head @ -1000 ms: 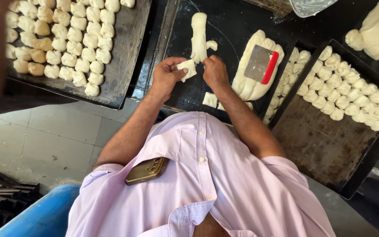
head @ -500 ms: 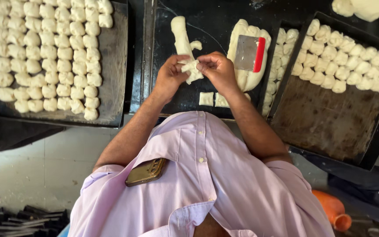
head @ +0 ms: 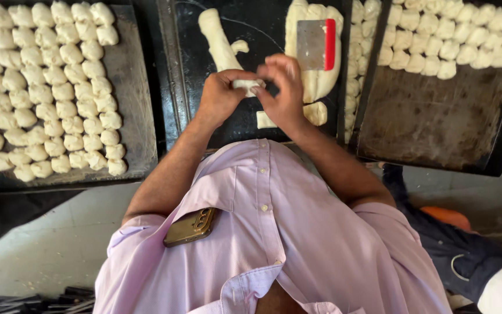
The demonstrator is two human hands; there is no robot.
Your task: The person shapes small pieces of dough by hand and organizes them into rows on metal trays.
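1. Left hand [head: 221,96] and right hand [head: 284,87] raised together over the dark bench [head: 251,125], fingertips meeting.
2. Both grips clenched on one small dough piece [head: 247,85], pinched between the two hands just above the bench top, at mid-frame.
3. Just beyond the left hand: a long dough roll [head: 217,40] lying slantwise, with a small nub [head: 239,46] beside it.
4. Beyond the right hand: a broad dough slab [head: 315,70] carrying a flat metal scraper [head: 315,45], rectangular, with a red handle along its right edge.
5. Two cut bits [head: 265,120] resting near the front edge of the bench, just below the right hand; one partly hidden by the wrist.
6. Left tray [head: 137,116]: dark, nearly filled with rows of pale dough pieces [head: 47,87]; a bare strip along its right and lower rim only.
7. Right tray [head: 437,125]: tilted, rows of dough pieces [head: 454,40] along its far side, wide bare metal across the near half.
8. A narrow column of more pieces [head: 355,70] wedged between the bench and the right tray.
9. Trays flanking the bench closely on both sides; open room confined to the black bench surface around the hands.
10. No packages, labels or signs legible; a gold-coloured phone [head: 190,227] sticking out of the pink shirt [head: 297,244] pocket.
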